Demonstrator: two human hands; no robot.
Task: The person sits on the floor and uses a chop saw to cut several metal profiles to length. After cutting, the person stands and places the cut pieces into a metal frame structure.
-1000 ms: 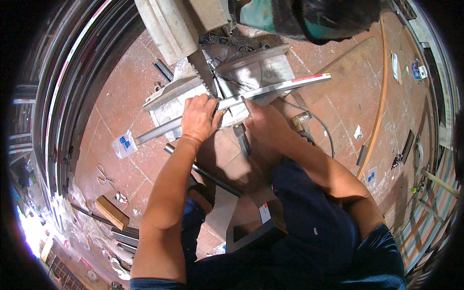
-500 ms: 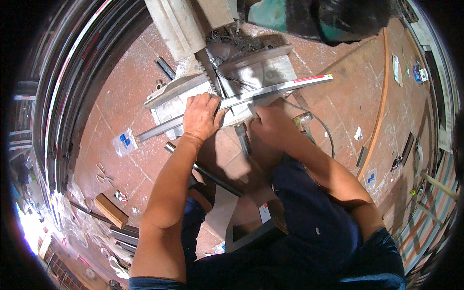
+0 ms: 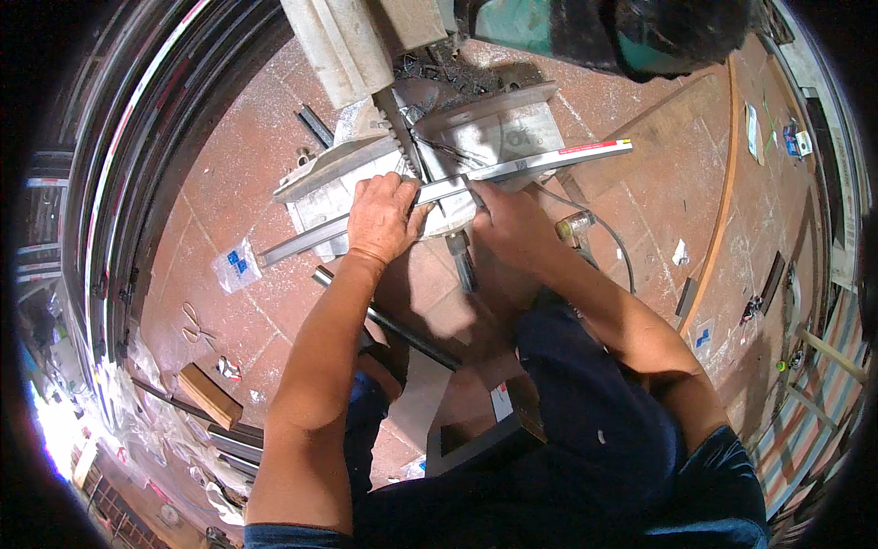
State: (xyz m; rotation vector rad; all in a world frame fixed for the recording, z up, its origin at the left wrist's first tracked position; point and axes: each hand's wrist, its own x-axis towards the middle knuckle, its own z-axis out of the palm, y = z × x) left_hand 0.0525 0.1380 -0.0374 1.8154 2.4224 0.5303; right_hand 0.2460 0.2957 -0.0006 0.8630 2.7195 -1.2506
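While the metal bar [image 3: 503,169] is laid across the saw base [image 3: 535,123] mid-frame, seemingly uncut so far, it's gripped by the left hand [image 3: 382,217]; the right hand's [image 3: 508,222] hold can't be made out, tbh.

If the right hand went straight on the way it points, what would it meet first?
Probably the long, silver metal bar: the right hand sits at its near edge, though depth leaves contact unclear.
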